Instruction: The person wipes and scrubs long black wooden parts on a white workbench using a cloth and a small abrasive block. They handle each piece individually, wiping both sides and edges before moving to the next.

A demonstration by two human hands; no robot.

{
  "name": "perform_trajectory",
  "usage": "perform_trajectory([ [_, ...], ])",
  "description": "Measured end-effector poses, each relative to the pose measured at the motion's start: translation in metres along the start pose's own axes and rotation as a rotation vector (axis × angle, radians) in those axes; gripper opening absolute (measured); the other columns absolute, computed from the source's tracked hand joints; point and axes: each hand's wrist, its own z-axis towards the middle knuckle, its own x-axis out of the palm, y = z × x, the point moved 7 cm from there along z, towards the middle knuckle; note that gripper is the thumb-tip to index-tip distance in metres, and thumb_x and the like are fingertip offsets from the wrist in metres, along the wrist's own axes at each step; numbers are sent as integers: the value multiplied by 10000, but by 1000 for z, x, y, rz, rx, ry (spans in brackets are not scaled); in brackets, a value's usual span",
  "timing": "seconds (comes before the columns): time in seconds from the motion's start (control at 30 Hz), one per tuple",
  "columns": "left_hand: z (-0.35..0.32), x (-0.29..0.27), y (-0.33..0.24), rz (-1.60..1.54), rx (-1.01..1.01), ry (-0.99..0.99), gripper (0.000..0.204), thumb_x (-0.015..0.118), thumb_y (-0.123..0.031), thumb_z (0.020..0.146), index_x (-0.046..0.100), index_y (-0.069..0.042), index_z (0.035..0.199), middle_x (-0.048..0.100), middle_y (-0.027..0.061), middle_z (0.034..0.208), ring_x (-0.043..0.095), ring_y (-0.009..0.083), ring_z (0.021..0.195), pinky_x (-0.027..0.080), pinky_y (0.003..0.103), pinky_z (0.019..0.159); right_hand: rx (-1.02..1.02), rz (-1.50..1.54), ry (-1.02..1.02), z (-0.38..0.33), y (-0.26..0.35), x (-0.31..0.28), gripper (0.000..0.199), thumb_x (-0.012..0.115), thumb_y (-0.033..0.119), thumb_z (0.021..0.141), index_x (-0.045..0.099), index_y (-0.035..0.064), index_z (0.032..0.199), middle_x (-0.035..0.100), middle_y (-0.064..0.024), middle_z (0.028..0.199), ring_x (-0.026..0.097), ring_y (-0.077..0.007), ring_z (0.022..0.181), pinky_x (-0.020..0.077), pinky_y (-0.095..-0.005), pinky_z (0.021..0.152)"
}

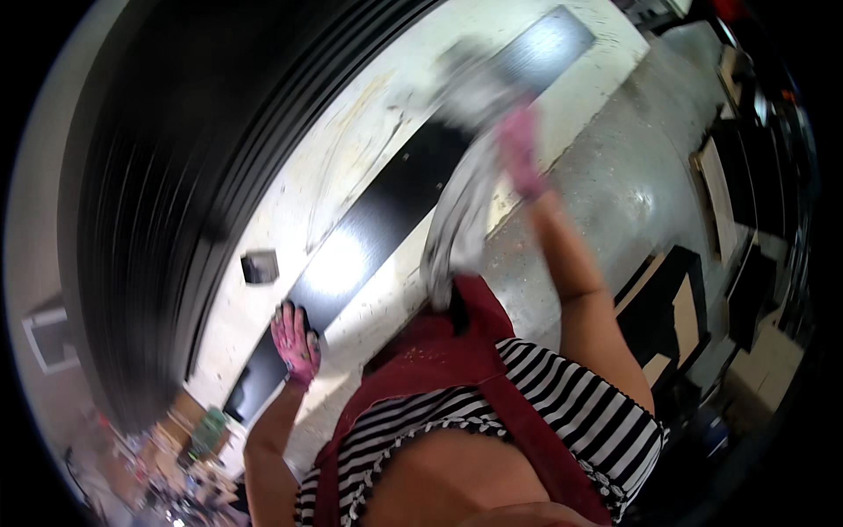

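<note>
On the black panel (386, 211), left hand (295, 341) flat, right hand (520, 151) gripping grey cloth (465, 184)

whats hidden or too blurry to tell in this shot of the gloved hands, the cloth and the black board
Head view only:
- Right hand: motion blur smears the pink glove, so its grip on the grey cloth cannot be judged.
- Cloth: its upper end dissolves into blur over the black board.
- Left hand: its palm faces the board, hiding the contact.
- Small dark block: too small to identify.
- Black stack: streaked by blur.
</note>
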Motion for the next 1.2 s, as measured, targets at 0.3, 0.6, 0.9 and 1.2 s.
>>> perform_trajectory([
  [0.3,2,8,8,12,-33,19,539,461,-245,881,409,-22,1369,322,222,1462,292,424,1350,201,547,1105,-27,-1284,-49,80,-76,-92,386,585,393,850,623,174,1166,542,-135,1274,470,-407,1205,413,-533,972],
  [0.6,4,7,8,8,36,-50,554,470,-216,859,399,-2,1365,320,248,1459,306,443,1337,211,568,1099,-350,-339,543,-126,158,208,471,506,409,829,554,214,1255,355,-53,1498,278,-307,1399,154,-484,1153],
  [0.9,-3,16,7,49,5,-69,547,276,-370,989,381,-23,1398,328,240,1464,295,427,1361,219,580,1090,95,-1290,327,41,-76,-25,657,543,377,850,342,222,1455,276,-56,1536,289,-272,1391,254,-448,1122],
  [1.2,4,10,8,71,12,-58,537,281,-349,977,392,-12,1381,348,242,1449,321,435,1338,232,584,1084,211,-1463,-175,110,-218,-206,381,456,298,904,620,94,1180,503,-155,1348,468,-346,1227,374,-507,1005],
])
